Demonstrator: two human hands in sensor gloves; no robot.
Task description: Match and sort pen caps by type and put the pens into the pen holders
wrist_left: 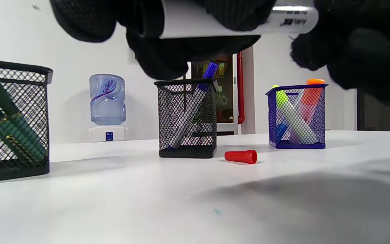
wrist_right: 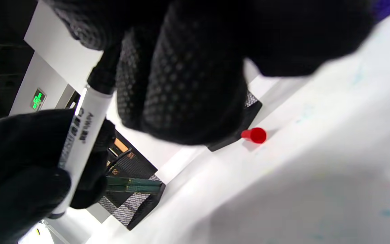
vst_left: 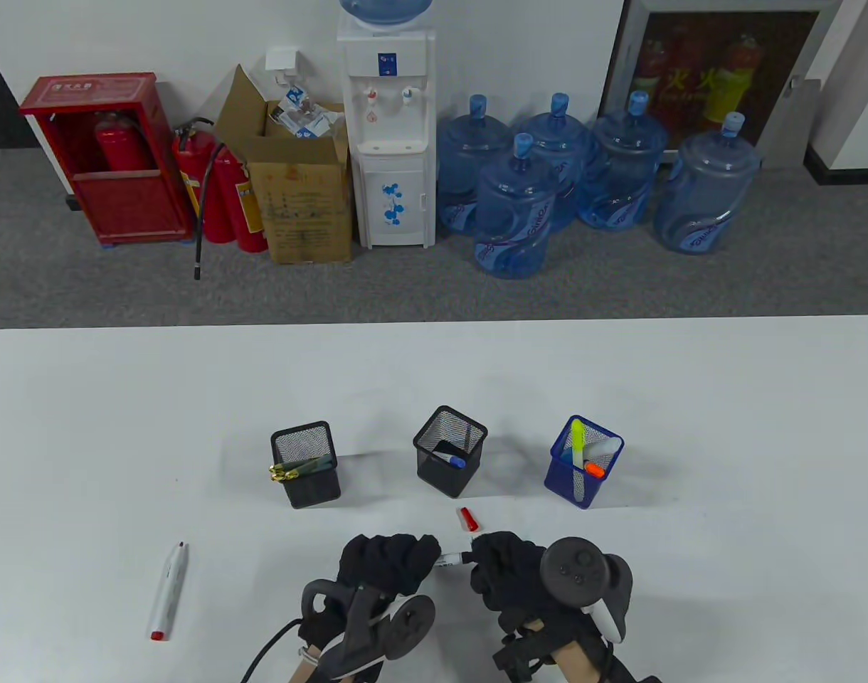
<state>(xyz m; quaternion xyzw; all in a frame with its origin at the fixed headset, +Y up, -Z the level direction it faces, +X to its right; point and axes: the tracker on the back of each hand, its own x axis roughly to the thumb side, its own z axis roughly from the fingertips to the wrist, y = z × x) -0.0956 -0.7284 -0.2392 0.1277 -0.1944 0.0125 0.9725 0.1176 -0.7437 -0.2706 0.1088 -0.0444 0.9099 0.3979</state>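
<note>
Your left hand (vst_left: 388, 562) and right hand (vst_left: 509, 573) both grip one white marker (vst_left: 452, 558) at the bottom centre of the frame, fingers curled round its barrel above the white table (vst_left: 726, 398). A red cap (vst_left: 467, 519) lies loose just above your hands. Three mesh holders stand in a row mid-table: left black holder (vst_left: 306, 466) with dark green pens, middle black holder (vst_left: 450, 452) with a blue-capped marker, blue holder (vst_left: 583, 462) with highlighters. A second white marker (vst_left: 168, 592), red-ended, lies lower left. Beyond, on grey carpet along the wall: fire extinguishers (vst_left: 217, 188), a cardboard box (vst_left: 299, 192), a water dispenser (vst_left: 388, 128), and blue water bottles (vst_left: 512, 210).
</note>
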